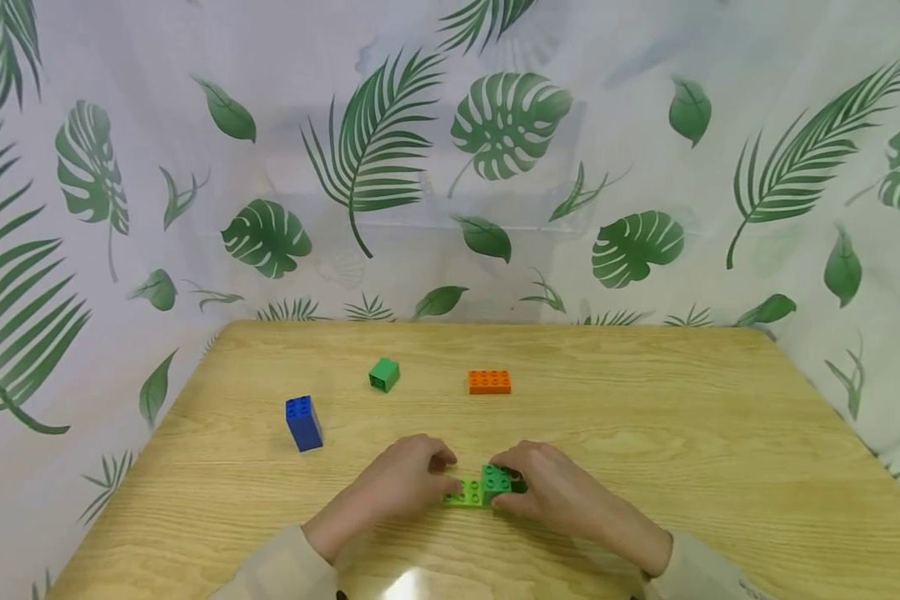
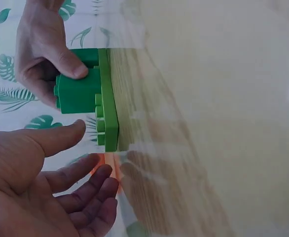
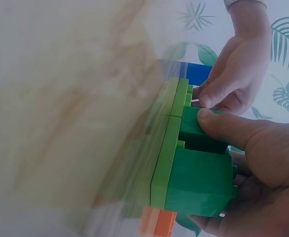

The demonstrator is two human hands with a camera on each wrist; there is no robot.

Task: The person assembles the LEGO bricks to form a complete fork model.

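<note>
My right hand (image 1: 551,492) grips a green block (image 1: 497,485), its thumb on one side and fingers on the other. That block sits on a flat lime-green base (image 1: 465,493), which shows a seam in the right wrist view. A second green block (image 3: 198,182) stands on the same base, largely covered by the right hand in the head view. My left hand (image 1: 408,479) hovers by the base's left end. Its thumb and loosely bent fingers are apart, with a gap to the base (image 2: 111,123) in the left wrist view.
On the wooden table (image 1: 645,400), a tall blue block (image 1: 303,423) stands at the left. Farther back are a green block lying on its side (image 1: 384,375) and a flat orange brick (image 1: 489,382). A leaf-patterned curtain (image 1: 510,192) hangs behind the far edge.
</note>
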